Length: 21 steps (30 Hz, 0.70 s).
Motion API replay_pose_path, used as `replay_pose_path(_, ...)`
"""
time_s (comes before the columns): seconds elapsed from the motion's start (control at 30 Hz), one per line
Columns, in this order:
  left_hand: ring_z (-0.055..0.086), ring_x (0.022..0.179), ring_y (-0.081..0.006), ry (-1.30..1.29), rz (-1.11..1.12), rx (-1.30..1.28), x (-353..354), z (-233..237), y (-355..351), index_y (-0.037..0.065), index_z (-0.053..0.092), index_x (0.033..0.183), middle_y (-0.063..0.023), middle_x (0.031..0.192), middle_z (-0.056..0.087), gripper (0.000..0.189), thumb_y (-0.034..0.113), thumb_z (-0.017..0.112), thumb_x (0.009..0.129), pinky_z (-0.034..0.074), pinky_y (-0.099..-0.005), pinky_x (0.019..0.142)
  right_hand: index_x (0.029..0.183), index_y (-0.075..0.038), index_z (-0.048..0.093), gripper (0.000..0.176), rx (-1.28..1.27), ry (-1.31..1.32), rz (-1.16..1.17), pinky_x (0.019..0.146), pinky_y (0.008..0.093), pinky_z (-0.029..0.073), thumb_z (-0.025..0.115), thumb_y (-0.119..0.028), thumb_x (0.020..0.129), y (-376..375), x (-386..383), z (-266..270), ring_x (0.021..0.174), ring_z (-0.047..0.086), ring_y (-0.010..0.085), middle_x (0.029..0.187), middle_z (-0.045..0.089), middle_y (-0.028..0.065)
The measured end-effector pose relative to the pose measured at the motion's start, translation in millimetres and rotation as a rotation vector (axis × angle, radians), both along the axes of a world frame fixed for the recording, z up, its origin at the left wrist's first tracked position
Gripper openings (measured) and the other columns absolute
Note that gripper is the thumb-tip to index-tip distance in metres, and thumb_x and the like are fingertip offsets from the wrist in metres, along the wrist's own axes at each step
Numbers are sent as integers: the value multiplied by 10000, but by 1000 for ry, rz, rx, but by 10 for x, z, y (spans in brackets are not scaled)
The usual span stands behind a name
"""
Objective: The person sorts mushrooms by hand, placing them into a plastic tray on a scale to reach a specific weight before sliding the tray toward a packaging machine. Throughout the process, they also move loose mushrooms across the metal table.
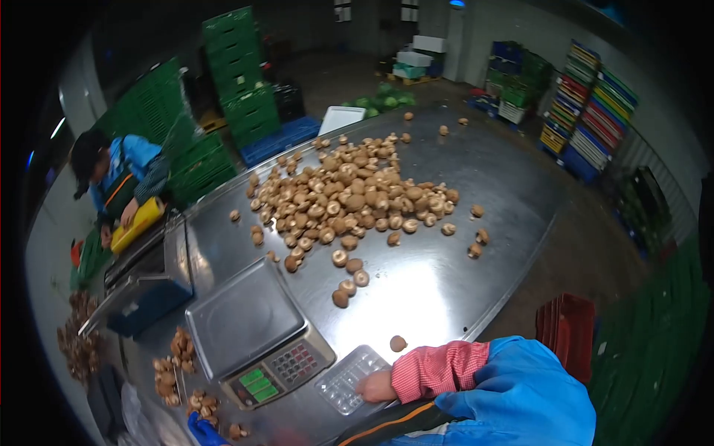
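Note:
My right hand point(375, 386), in a red checkered cuff, is closed on the near right edge of a clear plastic tray point(343, 377). Its fingertips are hard to make out. The tray lies on the metal table with no mushrooms visible in it. Just beyond my wrist sits a single brown mushroom point(399, 343). Left of the tray stands a weighing scale point(242, 320) with a bare steel plate and green displays. My left hand is not seen.
A large heap of mushrooms point(349, 186) covers the middle of the metal table point(491, 171). More mushrooms point(182, 349) lie left of the scale, near a blue object point(204, 430). A co-worker point(123, 175) handles a yellow roll point(137, 225). Green crates point(238, 70) and red crates point(569, 334) stand around.

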<state>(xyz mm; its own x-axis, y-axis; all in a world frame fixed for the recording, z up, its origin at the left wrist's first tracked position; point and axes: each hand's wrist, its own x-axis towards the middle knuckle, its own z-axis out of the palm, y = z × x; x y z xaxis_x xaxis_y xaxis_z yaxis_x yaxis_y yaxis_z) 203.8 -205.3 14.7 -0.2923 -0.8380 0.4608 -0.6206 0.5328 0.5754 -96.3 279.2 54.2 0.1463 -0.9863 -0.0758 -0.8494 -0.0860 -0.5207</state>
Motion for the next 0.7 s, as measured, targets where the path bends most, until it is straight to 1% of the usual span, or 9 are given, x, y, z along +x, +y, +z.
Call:
replay_pose_path(0.07, 492, 618, -118, 70, -49, 505, -515, 459, 557, 38, 605, 1052, -64, 727, 585, 184, 124, 516, 916, 440, -281, 568, 848, 40, 616, 169, 81, 28, 25, 784, 398, 512, 545, -94, 772, -20, -15, 181, 895, 606, 337, 904, 584, 201)
replay_pose_path(0.17, 470, 631, -100, 109, -277, 744, -1037, 934, 1378, 33, 583, 1062, -20, 715, 544, 190, 149, 522, 925, 429, -277, 564, 867, 55, 601, 195, 8, 22, 99, 775, 403, 507, 544, -101, 765, -22, -58, 94, 896, 609, 346, 898, 595, 202)
replay_pose_path(0.27, 491, 645, -129, 37, -436, 790, -1242, 818, 1777, 45, 571, 1082, -36, 780, 566, 221, 207, 511, 945, 435, -287, 570, 819, 40, 579, 170, -2, -51, -72, 704, 382, 514, 547, -112, 751, -10, 37, -142, 836, 607, 314, 851, 581, 163)
replay_pose_path(0.33, 539, 658, -182, -86, -520, 1021, -1230, 332, 1665, 41, 564, 1139, -83, 842, 604, 265, 213, 499, 949, 460, -329, 583, 778, 11, 563, 139, -294, 87, -52, 647, 356, 508, 548, -121, 740, 17, 81, -202, 783, 592, 279, 817, 557, 136)
replay_pose_path(0.37, 560, 709, -202, -198, -795, 820, -1155, -90, 1530, 48, 544, 1181, -106, 893, 612, 291, 217, 502, 948, 473, -352, 618, 757, -3, 555, 125, -437, 160, -40, 619, 342, 505, 549, -126, 734, 36, 74, -209, 756, 585, 262, 801, 546, 122)
replay_pose_path(0.43, 603, 812, -242, -406, -1303, 363, -1040, -762, 1272, 63, 506, 1264, -151, 995, 628, 359, 227, 509, 945, 500, -397, 688, 753, -9, 561, 118, -450, 214, -67, 599, 323, 510, 556, -125, 735, 47, 67, -142, 759, 576, 246, 804, 536, 110)
replay_pose_path(0.5, 602, 823, -229, -422, -1171, 790, -1125, -758, 1502, 65, 509, 1257, -136, 995, 622, 351, 208, 506, 936, 504, -379, 705, 744, -13, 553, 111, -501, 270, -113, 562, 316, 499, 561, -123, 727, 37, 70, -21, 753, 558, 227, 803, 518, 101)
replay_pose_path(0.6, 601, 840, -209, -190, -780, 1619, -1487, -304, 2060, 69, 515, 1245, -114, 994, 614, 341, 180, 502, 924, 510, -351, 730, 743, -14, 540, 109, -626, 247, -236, 556, 330, 489, 560, -119, 725, 44, 29, 424, 733, 545, 233, 794, 507, 98)
replay_pose_path(0.7, 599, 857, -189, -123, -654, 1979, -1872, 157, 2405, 72, 520, 1234, -92, 994, 606, 334, 153, 497, 911, 515, -323, 756, 797, -15, 532, 95, -565, 88, -276, 602, 346, 486, 548, -96, 751, 107, 69, 700, 720, 542, 265, 809, 507, 114)
